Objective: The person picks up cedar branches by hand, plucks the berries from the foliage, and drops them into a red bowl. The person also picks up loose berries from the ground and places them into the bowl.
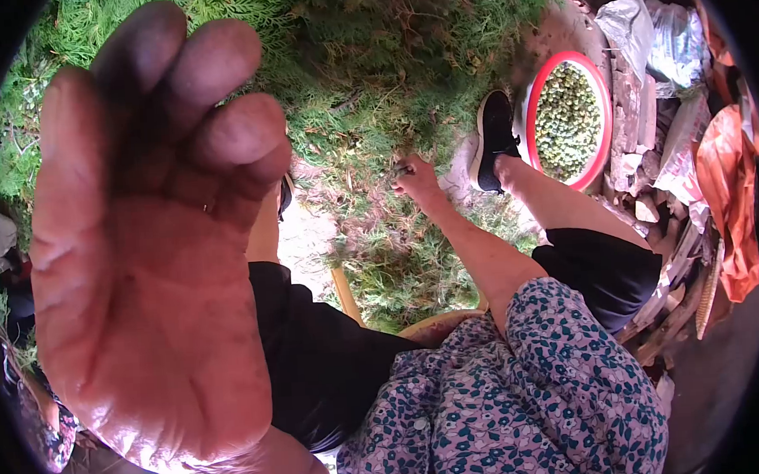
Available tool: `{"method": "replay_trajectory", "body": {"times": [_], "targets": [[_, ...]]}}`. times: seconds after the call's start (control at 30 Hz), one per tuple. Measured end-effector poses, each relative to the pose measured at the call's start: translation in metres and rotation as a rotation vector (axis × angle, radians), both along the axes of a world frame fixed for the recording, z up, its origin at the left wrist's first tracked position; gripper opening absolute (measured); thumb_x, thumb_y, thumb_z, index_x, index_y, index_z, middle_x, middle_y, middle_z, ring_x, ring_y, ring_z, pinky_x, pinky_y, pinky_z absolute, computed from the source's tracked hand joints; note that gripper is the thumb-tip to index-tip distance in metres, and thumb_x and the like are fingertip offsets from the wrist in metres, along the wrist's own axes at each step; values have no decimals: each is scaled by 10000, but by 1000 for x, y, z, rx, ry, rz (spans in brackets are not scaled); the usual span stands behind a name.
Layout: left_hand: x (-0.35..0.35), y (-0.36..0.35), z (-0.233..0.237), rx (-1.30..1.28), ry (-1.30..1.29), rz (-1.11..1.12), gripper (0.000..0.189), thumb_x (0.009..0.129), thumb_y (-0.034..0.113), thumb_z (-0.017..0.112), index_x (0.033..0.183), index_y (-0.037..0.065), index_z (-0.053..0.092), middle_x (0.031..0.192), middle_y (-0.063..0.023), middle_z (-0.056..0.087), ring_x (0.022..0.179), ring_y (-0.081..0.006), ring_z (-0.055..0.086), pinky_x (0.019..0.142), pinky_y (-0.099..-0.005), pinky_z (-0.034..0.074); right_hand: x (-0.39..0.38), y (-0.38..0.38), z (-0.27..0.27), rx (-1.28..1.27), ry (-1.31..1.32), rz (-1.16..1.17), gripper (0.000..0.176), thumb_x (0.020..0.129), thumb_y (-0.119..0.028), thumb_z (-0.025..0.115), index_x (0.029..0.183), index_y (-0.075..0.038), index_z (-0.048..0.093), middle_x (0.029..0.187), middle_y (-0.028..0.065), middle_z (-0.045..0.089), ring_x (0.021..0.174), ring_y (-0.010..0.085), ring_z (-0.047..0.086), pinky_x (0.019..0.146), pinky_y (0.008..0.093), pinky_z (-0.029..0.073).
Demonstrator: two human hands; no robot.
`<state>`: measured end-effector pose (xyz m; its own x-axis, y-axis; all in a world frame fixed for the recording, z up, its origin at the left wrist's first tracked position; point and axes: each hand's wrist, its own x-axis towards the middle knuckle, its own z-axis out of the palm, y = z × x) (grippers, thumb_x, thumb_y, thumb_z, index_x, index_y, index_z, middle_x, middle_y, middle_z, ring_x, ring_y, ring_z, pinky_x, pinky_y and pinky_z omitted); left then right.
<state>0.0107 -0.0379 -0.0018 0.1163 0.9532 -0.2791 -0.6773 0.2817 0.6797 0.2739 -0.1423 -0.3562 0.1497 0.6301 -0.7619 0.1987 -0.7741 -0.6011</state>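
Note:
My left hand (pixel 150 275) is raised very close to the camera, palm facing me. Its fingers are loosely bent and apart, and nothing shows in it. Low over the cut green branches (pixel 398 262), my right hand (pixel 418 182) has its fingers closed. A small dark bit shows at those fingertips, too small to name. Feathery evergreen sprigs (pixel 365 126) lie around and beyond that hand.
A red-rimmed basin (pixel 531 117) of small round green pieces (pixel 569 115) stands right of my shoe (pixel 496 136). Sticks of wood (pixel 666 308), an orange sheet (pixel 728 210) and plastic bags (pixel 674 41) line the right edge. Green foliage (pixel 247 4) is heaped ahead.

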Motion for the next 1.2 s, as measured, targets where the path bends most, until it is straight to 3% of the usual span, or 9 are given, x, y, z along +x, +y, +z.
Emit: {"method": "replay_trajectory", "body": {"times": [0.1, 0.17, 0.43, 0.63, 0.7, 0.93, 1.0, 1.13, 1.2], "targets": [[1, 1, -1, 10, -5, -11, 329, 936, 177, 389, 1184, -35, 351, 1073, -120, 441, 901, -190, 461, 870, -336, 367, -8, -7, -14, -24, 50, 51, 290, 711, -7, 597, 993, -13, 533, 759, 154, 585, 658, 252, 612, 547, 336, 532], [2, 3, -1, 13, -24, -20, 323, 937, 172, 385, 1183, -34, 347, 1065, -118, 434, 897, -189, 457, 869, -334, 366, -14, -11, -32, 480, -501, 573, 309, 686, -54, 635, 976, -34, 530, 768, 184, 576, 689, 335, 581, 628, 394, 500], [8, 3, 0, -14, -12, -12, 317, 933, 155, 394, 1183, -27, 327, 1043, -110, 419, 879, -188, 443, 853, -333, 366, -30, -21, -29, 353, -702, 598, 176, 694, -50, 609, 857, -31, 546, 831, 188, 548, 702, 370, 554, 619, 423, 452], [12, 2, -1, -13, -17, -28, 315, 933, 164, 395, 1175, -31, 344, 1040, -113, 422, 877, -191, 441, 853, -330, 363, -2, -20, 12, 182, -299, 310, 238, 741, -17, 521, 971, -51, 573, 803, 177, 572, 633, 266, 561, 559, 388, 430], [24, -3, -7, 27, -92, 25, 315, 934, 167, 392, 1171, -38, 353, 1046, -115, 422, 875, -192, 439, 857, -329, 361, 1, -13, 2, 522, -370, 400, 289, 757, 7, 479, 1024, -61, 565, 720, 152, 577, 569, 248, 529, 541, 377, 419], [17, 3, -3, -46, -74, 35, 322, 934, 172, 392, 1170, -48, 379, 1061, -117, 441, 877, -195, 437, 854, -324, 359, 5, -6, -48, 395, -435, 628, 319, 821, -27, 457, 1135, -65, 499, 797, 150, 584, 508, 217, 521, 462, 339, 427], [15, 4, -1, -45, -17, -13, 322, 934, 173, 390, 1172, -44, 380, 1060, -118, 450, 879, -193, 439, 852, -322, 360, 12, -18, -46, 25, -105, 306, 320, 817, -46, 507, 1135, -60, 479, 837, 165, 586, 541, 209, 562, 444, 346, 458], [15, 2, -1, -44, 15, -32, 326, 936, 177, 386, 1179, -39, 372, 1070, -116, 457, 878, -183, 442, 848, -322, 364, 5, -15, -8, 301, -328, 130, 341, 769, -38, 579, 1094, -40, 480, 805, 152, 586, 545, 206, 579, 455, 350, 468], [16, 3, -1, -51, 8, -25, 328, 936, 182, 384, 1181, -35, 367, 1068, -112, 456, 877, -178, 442, 845, -321, 364, 2, -19, -20, 321, -358, 243, 336, 755, -47, 596, 1073, -30, 488, 796, 166, 585, 568, 244, 585, 485, 366, 467]]}}
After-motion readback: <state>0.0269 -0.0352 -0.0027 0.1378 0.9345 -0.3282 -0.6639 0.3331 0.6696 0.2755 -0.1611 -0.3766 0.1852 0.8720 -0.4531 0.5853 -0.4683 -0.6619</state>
